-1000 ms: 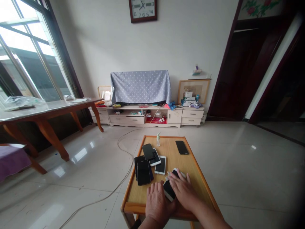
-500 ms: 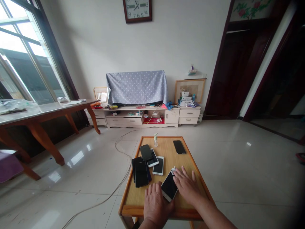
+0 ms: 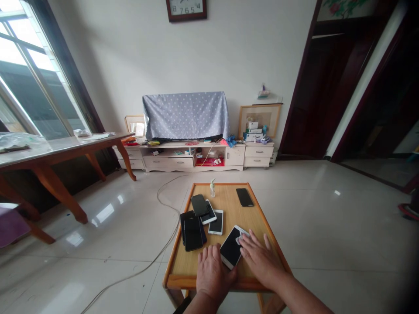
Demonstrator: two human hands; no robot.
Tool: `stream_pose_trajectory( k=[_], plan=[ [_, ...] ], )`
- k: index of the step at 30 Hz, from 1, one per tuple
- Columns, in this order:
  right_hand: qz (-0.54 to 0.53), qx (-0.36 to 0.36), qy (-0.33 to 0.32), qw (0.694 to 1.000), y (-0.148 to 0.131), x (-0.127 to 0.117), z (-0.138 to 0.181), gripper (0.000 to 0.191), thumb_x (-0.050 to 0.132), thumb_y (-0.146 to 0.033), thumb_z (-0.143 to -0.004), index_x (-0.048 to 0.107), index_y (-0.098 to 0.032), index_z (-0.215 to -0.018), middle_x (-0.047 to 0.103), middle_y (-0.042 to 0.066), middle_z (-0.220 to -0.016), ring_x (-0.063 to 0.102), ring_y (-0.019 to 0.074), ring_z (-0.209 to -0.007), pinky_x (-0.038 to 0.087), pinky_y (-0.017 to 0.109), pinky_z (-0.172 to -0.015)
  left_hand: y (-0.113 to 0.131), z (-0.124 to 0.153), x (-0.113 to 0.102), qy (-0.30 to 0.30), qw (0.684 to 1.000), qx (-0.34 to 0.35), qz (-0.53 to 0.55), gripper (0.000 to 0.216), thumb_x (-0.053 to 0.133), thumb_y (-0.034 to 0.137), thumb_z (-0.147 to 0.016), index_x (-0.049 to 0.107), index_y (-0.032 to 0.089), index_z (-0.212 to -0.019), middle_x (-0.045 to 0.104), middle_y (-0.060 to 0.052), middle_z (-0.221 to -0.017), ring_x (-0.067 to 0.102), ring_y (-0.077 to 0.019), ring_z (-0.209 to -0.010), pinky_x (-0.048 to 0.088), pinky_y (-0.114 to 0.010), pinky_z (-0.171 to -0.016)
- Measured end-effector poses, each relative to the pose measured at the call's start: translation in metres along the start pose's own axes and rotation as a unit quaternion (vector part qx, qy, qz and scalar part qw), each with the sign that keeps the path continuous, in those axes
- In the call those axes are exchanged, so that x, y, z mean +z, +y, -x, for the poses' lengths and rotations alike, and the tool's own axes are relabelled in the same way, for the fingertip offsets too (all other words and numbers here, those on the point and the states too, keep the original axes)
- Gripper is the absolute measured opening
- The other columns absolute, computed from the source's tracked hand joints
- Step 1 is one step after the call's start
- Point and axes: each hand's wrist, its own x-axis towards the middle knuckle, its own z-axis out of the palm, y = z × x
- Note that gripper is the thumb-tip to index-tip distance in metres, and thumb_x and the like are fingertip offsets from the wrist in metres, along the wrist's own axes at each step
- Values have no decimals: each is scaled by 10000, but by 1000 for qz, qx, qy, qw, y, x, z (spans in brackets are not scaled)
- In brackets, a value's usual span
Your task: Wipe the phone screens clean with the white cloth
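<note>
A crumpled white wipe [image 3: 240, 238], held by the right hand [image 3: 260, 260], has been shifted down the white-framed rectangular phone [image 3: 231, 250] gripped by the left hand [image 3: 212, 272], best kept steady at the tan wooden table's [image 3: 231, 198] near end.

The nearest phone screen [image 3: 230, 248] looks smooth and glossy, the tabletop [image 3: 234, 213] wooden.

Numerals 8, 7, 6, 5 and 4 can be read on the wall clock [image 3: 187, 10] (its dial's top is cropped), high beyond the left grip [image 3: 212, 270].
</note>
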Motion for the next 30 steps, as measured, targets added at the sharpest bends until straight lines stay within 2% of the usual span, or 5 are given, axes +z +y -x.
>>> stream_pose_trajectory(
  k=[4, 10, 16, 21, 30],
  plan=[
    [-35, -103, -39, 993, -6, 6, 16, 513, 184, -534, -1015, 460, -400, -1425, 414, -45, -1525, 184, 253, -1488, -24, 607, -1185, 0, 0, 1, 11, 1000, 2, 4, 591, 620, 541, -737, 540, 211, -1222, 600, -75, -1109, 509, -276, -1097, 306, -391, -995],
    [3, 29, 16, 999, 9, -5, 5, 547, 183, -537, -1007, 485, -350, -1423, 398, -23, -1535, 108, 291, -1499, -15, 642, -1167, 1, 0, -1, 10, 1000, 8, -2, 609, 664, 519, -696, 547, 210, -1209, 594, -71, -1104, 508, -278, -1093, 324, -377, -977],
    [-47, -105, -43, 992, -5, 2, 18, 499, 202, -538, -1013, 482, -414, -1406, 438, -53, -1511, 214, 252, -1480, -29, 603, -1185, 0, 1, 0, 2, 1000, 2, 3, 571, 610, 547, -751, 539, 219, -1212, 592, -70, -1112, 503, -273, -1097, 302, -392, -993],
    [-12, 28, 17, 999, 6, -4, 5, 558, 167, -536, -1010, 512, -341, -1402, 418, -17, -1524, 140, 286, -1495, -22, 644, -1164, 1, -1, -2, -6, 1000, 5, -3, 581, 661, 509, -704, 541, 217, -1191, 585, -64, -1099, 497, -270, -1079, 314, -374, -975],
    [-45, -37, -11, 998, -1, 4, 0, 529, 172, -525, -1015, 535, -381, -1372, 434, -41, -1514, 155, 282, -1493, 0, 646, -1162, -1, -1, 0, -4, 1000, -1, 9, 553, 639, 538, -715, 548, 229, -1165, 584, -59, -1081, 500, -265, -1065, 311, -371, -965]
  ],
)
